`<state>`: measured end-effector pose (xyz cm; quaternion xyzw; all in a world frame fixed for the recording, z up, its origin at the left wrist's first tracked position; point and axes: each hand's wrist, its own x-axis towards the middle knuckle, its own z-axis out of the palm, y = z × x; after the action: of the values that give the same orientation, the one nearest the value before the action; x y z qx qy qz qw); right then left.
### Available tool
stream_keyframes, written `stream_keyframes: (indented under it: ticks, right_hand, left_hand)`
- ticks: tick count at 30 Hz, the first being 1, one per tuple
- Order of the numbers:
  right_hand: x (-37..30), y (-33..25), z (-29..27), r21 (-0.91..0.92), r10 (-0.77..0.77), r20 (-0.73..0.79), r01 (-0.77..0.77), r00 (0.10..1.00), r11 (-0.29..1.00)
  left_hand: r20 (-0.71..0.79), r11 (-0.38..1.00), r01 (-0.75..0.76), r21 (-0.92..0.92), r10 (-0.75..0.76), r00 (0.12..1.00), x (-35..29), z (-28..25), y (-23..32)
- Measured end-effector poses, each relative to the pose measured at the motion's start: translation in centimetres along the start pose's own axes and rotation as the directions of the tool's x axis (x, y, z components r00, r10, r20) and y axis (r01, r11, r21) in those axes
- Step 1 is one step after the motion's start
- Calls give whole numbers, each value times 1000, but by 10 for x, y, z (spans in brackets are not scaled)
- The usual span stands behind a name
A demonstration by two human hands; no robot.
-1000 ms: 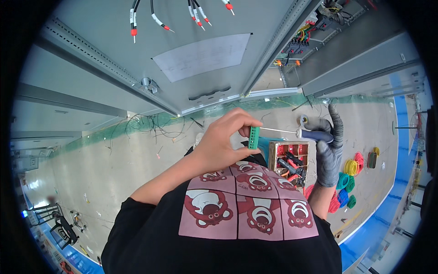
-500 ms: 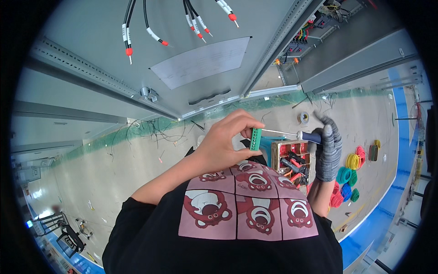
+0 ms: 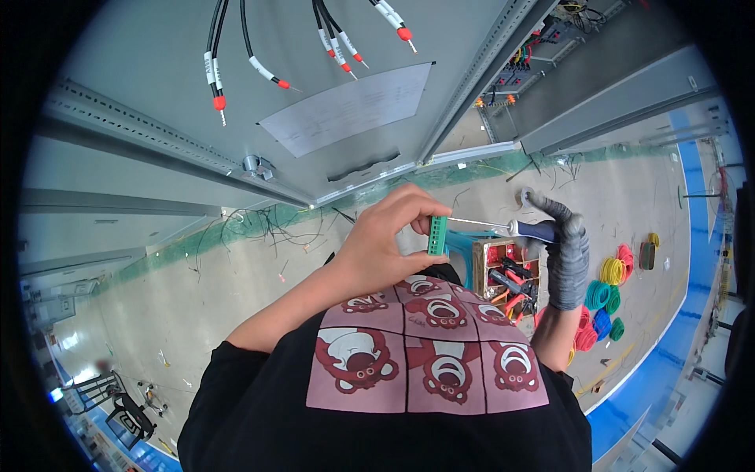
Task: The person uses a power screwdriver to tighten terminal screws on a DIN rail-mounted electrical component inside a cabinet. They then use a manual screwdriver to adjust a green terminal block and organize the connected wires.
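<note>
"What does the head view give you?"

"I see the bare left hand (image 3: 387, 233) pinching a green block (image 3: 437, 237) by its two ends, thumb below, fingers above, in front of the chest. That grip presumably leaves its row of square holes clear."

"And the right hand (image 3: 569, 256)?"

"Gloved in grey knit, fingers curled on the smooth blue handle of a screwdriver (image 3: 515, 228), one finger stretched free. I'd say it's held sideways to line the thin metal shaft up with the block's upper end; I can't tell whether the tip touches."

"Around them?"

"A boxy, red-lined tray (image 3: 476, 269) of tools (image 3: 503, 280), likely kept close for reach, and round, bright coils (image 3: 612, 271) beyond."
</note>
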<state>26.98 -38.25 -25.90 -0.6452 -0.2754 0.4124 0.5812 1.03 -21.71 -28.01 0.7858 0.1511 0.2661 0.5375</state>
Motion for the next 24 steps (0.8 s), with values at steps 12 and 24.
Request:
stream_keyframes:
  ticks: [12, 24]
  right_hand:
    - [-12, 11, 27, -109, -266, -121, 253, 956, 961]
    - [-8, 2, 30, 37, -276, -99, 280, 956, 959]
  left_hand:
    - [-18, 1000, 18, -4, -18, 1000, -4, 4, 3]
    - [-44, 999, 21, -37, -23, 999, -8, 5, 10]
